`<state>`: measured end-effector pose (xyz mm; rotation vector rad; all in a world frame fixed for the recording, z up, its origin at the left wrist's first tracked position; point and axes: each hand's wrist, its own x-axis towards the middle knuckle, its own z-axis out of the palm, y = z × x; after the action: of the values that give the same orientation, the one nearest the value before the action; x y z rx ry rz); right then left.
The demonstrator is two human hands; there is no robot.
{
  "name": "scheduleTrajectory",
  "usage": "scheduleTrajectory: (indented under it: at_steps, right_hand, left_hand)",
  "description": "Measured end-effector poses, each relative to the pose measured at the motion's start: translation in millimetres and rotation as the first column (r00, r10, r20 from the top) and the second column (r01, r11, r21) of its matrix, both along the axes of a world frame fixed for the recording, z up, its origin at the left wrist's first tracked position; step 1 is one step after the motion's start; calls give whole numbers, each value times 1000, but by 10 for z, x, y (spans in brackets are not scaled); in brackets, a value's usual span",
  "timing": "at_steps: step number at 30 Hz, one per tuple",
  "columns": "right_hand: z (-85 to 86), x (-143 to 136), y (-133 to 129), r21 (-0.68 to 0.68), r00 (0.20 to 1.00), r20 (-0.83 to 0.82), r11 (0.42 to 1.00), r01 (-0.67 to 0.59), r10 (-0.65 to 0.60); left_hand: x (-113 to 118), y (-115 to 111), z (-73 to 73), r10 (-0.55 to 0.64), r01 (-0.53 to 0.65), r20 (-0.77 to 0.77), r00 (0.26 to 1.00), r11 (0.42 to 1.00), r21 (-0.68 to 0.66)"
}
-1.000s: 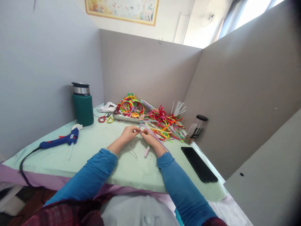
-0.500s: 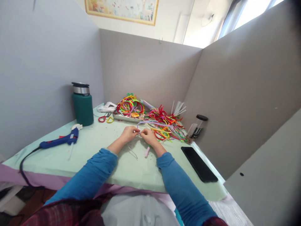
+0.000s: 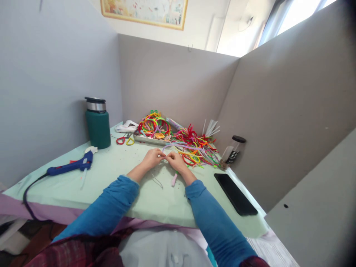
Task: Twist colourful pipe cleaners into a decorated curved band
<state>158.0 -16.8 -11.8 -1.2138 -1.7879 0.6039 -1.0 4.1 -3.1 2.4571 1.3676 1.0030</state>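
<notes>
My left hand (image 3: pixel 152 158) and my right hand (image 3: pixel 176 161) meet fingertip to fingertip above the middle of the table. Both are closed in a pinch on a lavender pipe cleaner (image 3: pixel 178 144), which arches up from the fingers and runs off to the right toward the pile. The pinched end is mostly hidden by the fingers. Below the hands, a thin grey wire-like strand (image 3: pixel 158 181) lies beside the left wrist. Near the right wrist rests a small pale pink piece (image 3: pixel 174 180) with a bit of green at its top.
A metal tray (image 3: pixel 151 139) and a heap of colourful pipe cleaners (image 3: pixel 198 142) lie behind my hands. Scissors (image 3: pixel 130 141), a green bottle (image 3: pixel 98 128) and a blue glue gun (image 3: pixel 71 165) with its cord are leftward. Rightward are a phone (image 3: pixel 236 194) and a clear black-lidded container (image 3: pixel 234 150).
Almost nothing differs. The lavender pipe cleaner's arch has shifted very slightly at the fingertips, while both hands stay in place.
</notes>
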Motion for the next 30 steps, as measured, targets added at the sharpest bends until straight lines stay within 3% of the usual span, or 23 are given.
scheduleTrajectory:
  at_steps: [9,23,30]
  right_hand:
    - [4,-4,-8,12,1000,17,1000,10,-10]
    - [-13,3,-1,10,1000,-6,1000,-2,2]
    - [-21,6,6,28,1000,-9,1000,1,-1]
  left_hand:
    - [4,-7,-2,11,-11,-20,1000,1000,-2]
    - [11,-42,31,31,-29,14,999,988,-153]
    - [15,-53,28,75,-66,67,995,989,-134]
